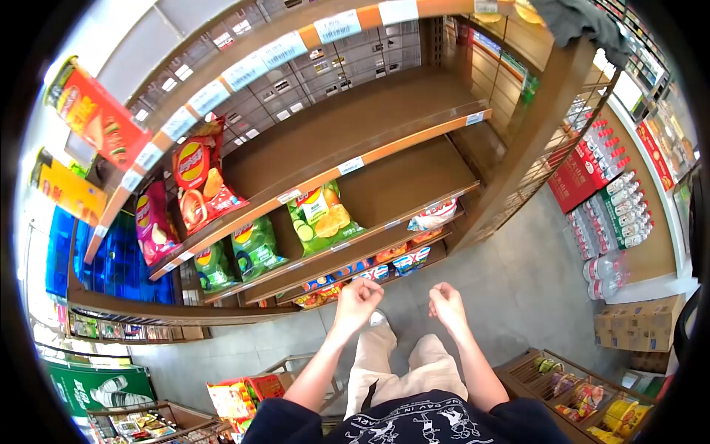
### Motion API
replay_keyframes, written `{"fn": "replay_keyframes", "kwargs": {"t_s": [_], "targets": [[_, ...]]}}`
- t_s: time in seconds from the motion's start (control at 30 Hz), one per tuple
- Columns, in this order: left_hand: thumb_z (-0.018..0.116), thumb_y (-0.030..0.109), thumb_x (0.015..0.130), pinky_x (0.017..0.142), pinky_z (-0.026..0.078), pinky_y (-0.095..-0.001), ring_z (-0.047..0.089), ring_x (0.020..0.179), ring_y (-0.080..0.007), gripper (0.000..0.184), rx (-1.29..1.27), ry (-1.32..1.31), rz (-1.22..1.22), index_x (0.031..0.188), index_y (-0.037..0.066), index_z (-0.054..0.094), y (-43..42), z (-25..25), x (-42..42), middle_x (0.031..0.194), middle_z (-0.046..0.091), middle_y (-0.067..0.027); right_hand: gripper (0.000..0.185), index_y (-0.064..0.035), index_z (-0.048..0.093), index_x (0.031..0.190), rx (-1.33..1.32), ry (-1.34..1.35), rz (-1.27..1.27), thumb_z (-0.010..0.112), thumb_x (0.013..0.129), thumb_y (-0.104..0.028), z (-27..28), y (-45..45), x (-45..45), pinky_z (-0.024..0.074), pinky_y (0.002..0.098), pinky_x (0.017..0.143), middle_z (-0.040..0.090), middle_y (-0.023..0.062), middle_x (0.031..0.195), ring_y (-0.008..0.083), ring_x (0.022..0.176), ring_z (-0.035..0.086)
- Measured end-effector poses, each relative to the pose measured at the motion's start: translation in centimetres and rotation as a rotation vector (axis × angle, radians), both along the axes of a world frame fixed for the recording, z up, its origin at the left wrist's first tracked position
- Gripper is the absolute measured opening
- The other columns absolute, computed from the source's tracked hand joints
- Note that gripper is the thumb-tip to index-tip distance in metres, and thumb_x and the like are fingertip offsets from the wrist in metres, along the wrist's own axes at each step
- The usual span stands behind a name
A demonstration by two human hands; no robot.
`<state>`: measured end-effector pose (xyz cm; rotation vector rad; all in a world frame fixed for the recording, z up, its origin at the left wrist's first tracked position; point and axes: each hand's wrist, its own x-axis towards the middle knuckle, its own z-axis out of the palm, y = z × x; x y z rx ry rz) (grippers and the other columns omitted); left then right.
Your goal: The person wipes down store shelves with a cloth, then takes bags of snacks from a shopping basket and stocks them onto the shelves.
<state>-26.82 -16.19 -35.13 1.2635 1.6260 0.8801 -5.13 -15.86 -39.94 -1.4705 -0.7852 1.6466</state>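
My left hand [359, 300] is raised in front of my body, fingers curled in and closed, with nothing showing in them. Level with it, my right hand [447, 303] is also closed, its thumb against the bent fingers and no object visible. Both hands are apart from the shelves. Nearest beyond my left hand are small snack packs [373, 271] on the low shelf. Higher up stand a green chip bag with a cucumber picture [323, 217], darker green chip bags [255, 248], a red chip bag [200, 177] and a purple one [154, 222].
The brown shelving unit [347, 118] rises ahead, with price labels along its edges. Bottled drinks [629, 211] and a cardboard box [640, 323] stand at right. Wire racks of packets [584, 392] are close behind right. Red packages [244, 399] sit at lower left. Grey floor tiles [510, 288] lie between.
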Motion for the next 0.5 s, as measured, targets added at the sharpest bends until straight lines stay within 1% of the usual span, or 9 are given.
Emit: {"fn": "replay_keyframes", "kwargs": {"t_s": [0.03,0.1,0.13,0.17,0.2,0.23,0.33,0.47,0.5], "targets": [[0.068,0.007,0.082,0.048,0.031,-0.0204,0.038,0.052,-0.0005,0.008,-0.011,-0.014,-0.023,0.085,0.002,0.062,-0.2,0.5,0.1,0.056,0.048,0.0069,0.014,-0.0035,0.055,0.081,0.012,0.035,-0.017,0.056,0.089,-0.015,1.0,-0.3,0.5,0.0433,0.0253,0.044,0.054,0.0012,0.06,0.0073,0.048,0.049],[0.067,0.008,0.083,0.049,0.032,-0.0204,0.04,0.051,-0.0008,0.01,-0.061,-0.064,-0.035,0.088,0.002,0.061,-0.6,1.6,0.7,0.057,0.051,0.006,0.014,-0.0042,0.055,0.08,0.019,0.018,-0.018,0.056,0.09,-0.015,4.2,-0.7,1.2,0.0409,0.0243,0.044,0.053,0.0011,0.058,0.0069,0.047,0.047],[0.066,0.01,0.082,0.048,0.032,-0.0226,0.041,0.051,-0.0024,0.009,-0.003,-0.123,0.003,0.087,0.003,0.062,-0.7,1.8,1.2,0.057,0.052,0.0046,0.014,-0.0044,0.055,0.08,0.042,0.014,-0.005,0.055,0.09,-0.015,5.2,-1.0,1.8,0.0393,0.0242,0.044,0.052,0.0011,0.057,0.0069,0.047,0.047],[0.065,0.01,0.084,0.048,0.033,-0.0222,0.043,0.052,-0.0028,0.009,-0.041,-0.157,0.035,0.087,0.003,0.06,-0.8,2.7,1.5,0.062,0.056,0.0038,0.014,-0.0046,0.055,0.08,0.069,0.007,0.0,0.054,0.09,-0.015,6.1,-1.2,2.4,0.0377,0.024,0.044,0.052,0.0011,0.055,0.0069,0.047,0.047],[0.064,0.011,0.084,0.048,0.033,-0.0218,0.044,0.052,-0.0031,0.009,-0.099,-0.23,0.095,0.088,0.004,0.06,-1.0,3.3,1.8,0.064,0.057,0.0035,0.02,-0.0047,0.055,0.078,0.057,0.014,-0.015,0.055,0.092,-0.018,7.0,-1.6,2.9,0.0365,0.0239,0.045,0.052,0.0009,0.054,0.0067,0.048,0.048],[0.064,0.012,0.085,0.047,0.034,-0.0213,0.044,0.052,-0.0034,0.01,-0.163,-0.304,0.149,0.089,0.004,0.059,-1.3,3.4,2.1,0.066,0.057,0.0032,0.02,-0.0047,0.055,0.078,0.055,0.007,-0.034,0.055,0.092,-0.018,7.6,-2.1,3.4,0.0365,0.0239,0.045,0.052,0.0009,0.054,0.0067,0.048,0.048],[0.062,0.011,0.087,0.045,0.035,-0.0224,0.045,0.049,-0.0056,0.01,-0.207,-0.387,0.119,0.091,0.006,0.054,-2.1,1.9,2.9,0.063,0.054,0.0023,0.031,-0.0041,0.056,0.074,0.155,-0.117,-0.058,0.057,0.096,-0.027,8.2,-3.4,5.3,0.0394,0.023,0.049,0.055,0.0001,0.056,0.0059,0.051,0.05],[0.058,0.01,0.092,0.044,0.036,-0.0235,0.044,0.048,-0.0079,0.011,-0.238,-0.448,0.144,0.094,0.007,0.048,-4.0,2.0,5.7,0.061,0.049,0.0008,0.027,-0.005,0.059,0.08,0.174,-0.107,-0.097,0.057,0.096,-0.026,7.1,-5.9,7.5,0.0418,0.0223,0.052,0.056,0.0,0.06,0.0067,0.054,0.053],[0.057,0.011,0.093,0.048,0.04,-0.0252,0.046,0.053,-0.0101,0.012,-0.225,-0.442,0.061,0.095,0.008,0.046,-4.6,2.0,5.9,0.064,0.048,-0.0005,0.025,-0.0043,0.062,0.084,0.15,-0.099,-0.113,0.057,0.096,-0.025,6.6,-6.6,7.6,0.0439,0.0226,0.055,0.059,0.001,0.063,0.0074,0.057,0.055]]}}
